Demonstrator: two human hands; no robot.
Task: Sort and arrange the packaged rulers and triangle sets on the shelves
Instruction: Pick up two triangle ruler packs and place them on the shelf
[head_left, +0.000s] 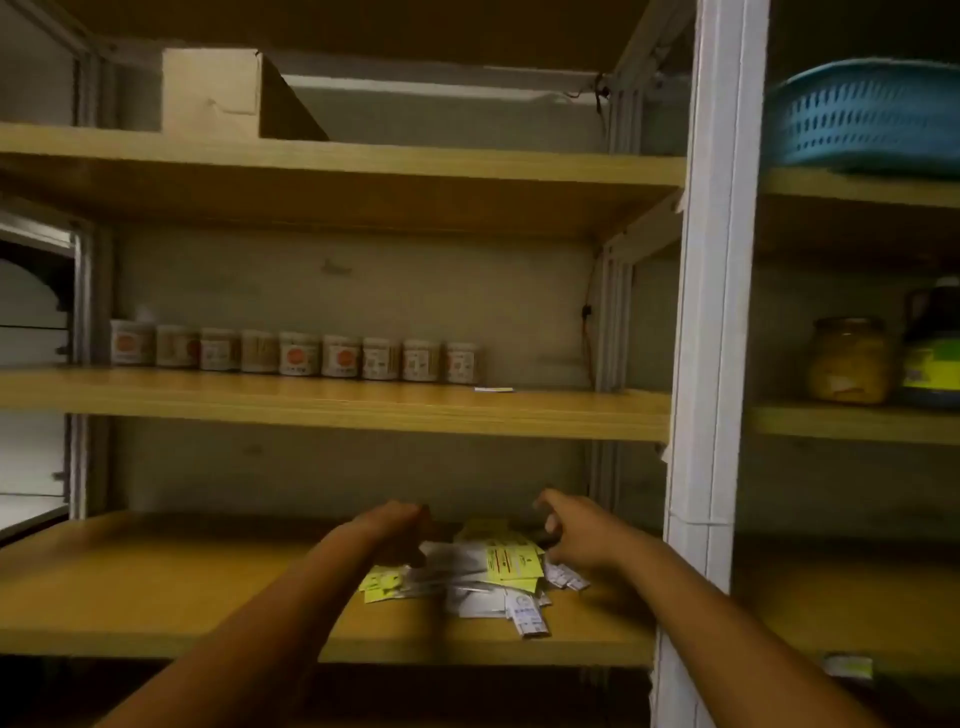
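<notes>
On lower shelf (156, 597): heaped ruler packets (478, 577).

cardboard box (210, 93) top shelf | jars (293, 353) middle shelf | blue basket (878, 114) right

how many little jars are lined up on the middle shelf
9, in one row along the back of the middle shelf, running from the leftmost jar by the left frame to the rightmost jar near the middle. The picture is blurry, so one behind the row could be hidden.

packets (483, 577) piled on lower shelf (156, 587), jars (296, 353) on shelf above
</notes>
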